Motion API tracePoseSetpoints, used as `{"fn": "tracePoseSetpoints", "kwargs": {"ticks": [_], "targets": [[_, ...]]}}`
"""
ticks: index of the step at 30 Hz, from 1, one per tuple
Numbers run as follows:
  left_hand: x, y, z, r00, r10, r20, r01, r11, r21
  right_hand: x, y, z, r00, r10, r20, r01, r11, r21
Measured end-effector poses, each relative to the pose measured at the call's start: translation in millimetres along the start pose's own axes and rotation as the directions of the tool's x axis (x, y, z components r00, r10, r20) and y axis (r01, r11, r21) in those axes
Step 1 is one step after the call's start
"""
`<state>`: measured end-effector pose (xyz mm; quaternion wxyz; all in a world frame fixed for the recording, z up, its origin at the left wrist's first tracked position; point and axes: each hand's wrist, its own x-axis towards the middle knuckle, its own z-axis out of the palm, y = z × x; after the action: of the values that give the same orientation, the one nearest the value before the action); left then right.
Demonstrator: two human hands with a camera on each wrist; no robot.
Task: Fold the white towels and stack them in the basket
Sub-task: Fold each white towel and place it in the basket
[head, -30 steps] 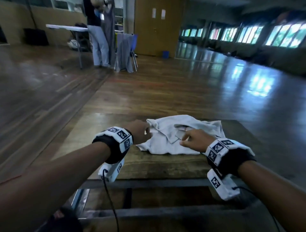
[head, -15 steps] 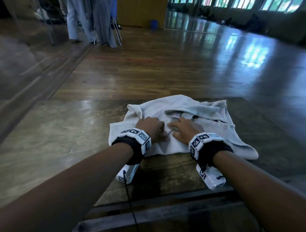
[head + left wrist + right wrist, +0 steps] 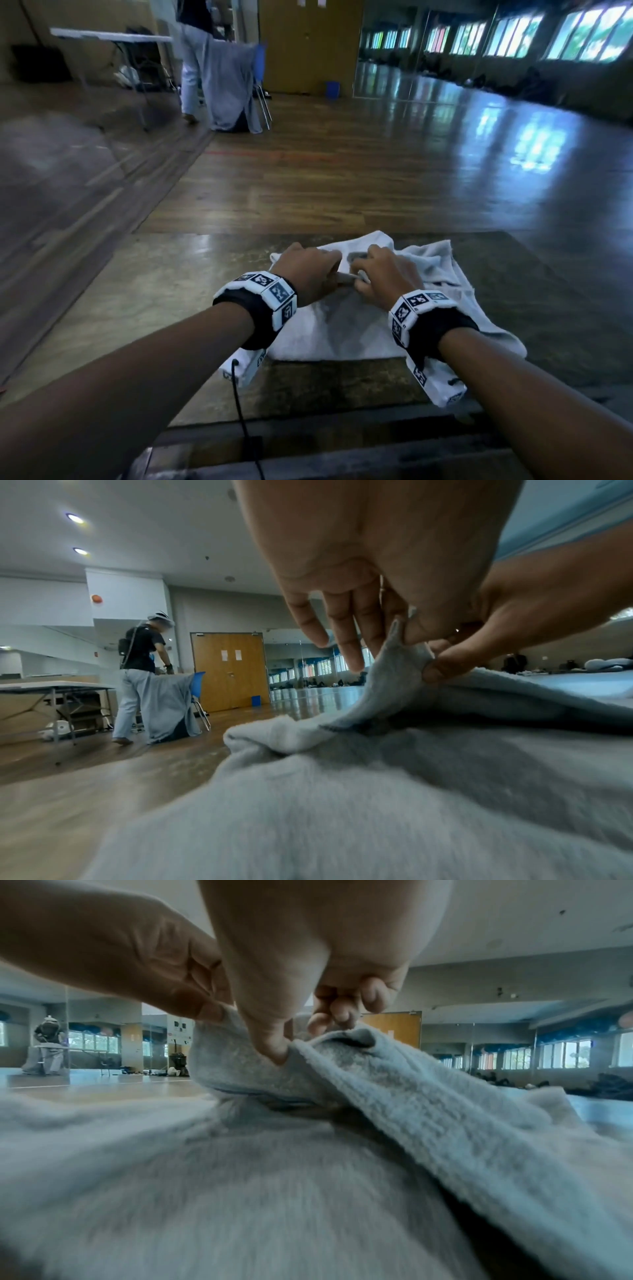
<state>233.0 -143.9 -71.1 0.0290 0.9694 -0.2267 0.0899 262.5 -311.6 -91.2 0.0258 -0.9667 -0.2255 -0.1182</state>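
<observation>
While your hands were spread flat-ish on the cloth half a second ago, both now pinch a raised edge of the white towel [image 3: 346, 329] at its middle, close together and nearly touching. Your left hand [image 3: 305, 270] grips the fabric between thumb and forefinger, its other fingers [image 3: 342, 631] hanging straight and loose over the cloth in the left wrist view. Your right hand [image 3: 383, 274] pinches the same raised fold just beside it, thumb against fingertips, the remaining fingers [image 3: 352, 1001] curled in. Your view has also lifted since then: more of the hall floor and the far windows show, and the towel sits lower in the head view.

That towel lies on the wooden table [image 3: 144, 308], near its front edge and toward the right side. It is rumpled and unfolded, with one layer spread flat under your wrists and a second layer bunched over the back. A corner trails off to the right past your right wrist. Where you pinch it, the cloth rises into a small peak above the flat layer.

Across the room another person [image 3: 195, 58] stands by a white folding table [image 3: 109, 34].
</observation>
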Motion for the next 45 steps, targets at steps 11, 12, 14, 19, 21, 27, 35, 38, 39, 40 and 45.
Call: {"fn": "tracePoseSetpoints", "kwargs": {"ticks": [11, 12, 14, 19, 21, 27, 35, 38, 39, 40, 45], "targets": [[29, -19, -126, 0.893, -0.111, -0.437, 0.115, 0.993, -0.017, 68, 0, -141, 0.953, 0.071, -0.293, -0.101, 0.991, -0.088], [33, -22, -137, 0.882, -0.112, -0.457, 0.106, 0.994, -0.039, 72, 1, -149, 0.952, 0.105, -0.289, -0.107, 0.994, 0.007], [38, -30, -155, 0.871, -0.096, -0.481, 0.082, 0.995, -0.048, 76, 1, -163, 0.952, 0.141, -0.271, -0.077, 0.969, 0.234], [33, -56, -195, 0.829, -0.111, -0.548, 0.093, 0.994, -0.06, 82, -4, -195, 0.986, 0.087, -0.142, -0.02, 0.908, 0.418], [25, -66, -210, 0.805, -0.122, -0.58, 0.107, 0.992, -0.061, 82, -4, -208, 0.988, 0.075, -0.131, -0.015, 0.912, 0.41], [-19, -85, -271, 0.757, -0.232, -0.611, 0.219, 0.971, -0.098, 58, 5, -253, 0.97, 0.115, -0.216, -0.036, 0.939, 0.341], [-85, -78, -360, 0.468, -0.466, -0.751, 0.262, 0.885, -0.386, 19, -6, -340, 0.843, 0.191, -0.503, -0.07, 0.966, 0.249], [-106, -69, -378, 0.467, -0.508, -0.724, 0.222, 0.86, -0.46, 7, -14, -362, 0.847, 0.162, -0.507, -0.005, 0.955, 0.297], [-112, -65, -383, 0.461, -0.509, -0.726, 0.222, 0.859, -0.461, 3, -17, -369, 0.848, 0.162, -0.504, 0.014, 0.945, 0.327], [-119, -63, -389, 0.454, -0.508, -0.732, 0.218, 0.86, -0.461, -1, -20, -375, 0.851, 0.164, -0.5, 0.031, 0.933, 0.359], [-153, -44, -427, 0.439, -0.457, -0.773, 0.238, 0.889, -0.39, -26, -26, -418, 0.919, 0.156, -0.361, 0.083, 0.82, 0.567]]}}
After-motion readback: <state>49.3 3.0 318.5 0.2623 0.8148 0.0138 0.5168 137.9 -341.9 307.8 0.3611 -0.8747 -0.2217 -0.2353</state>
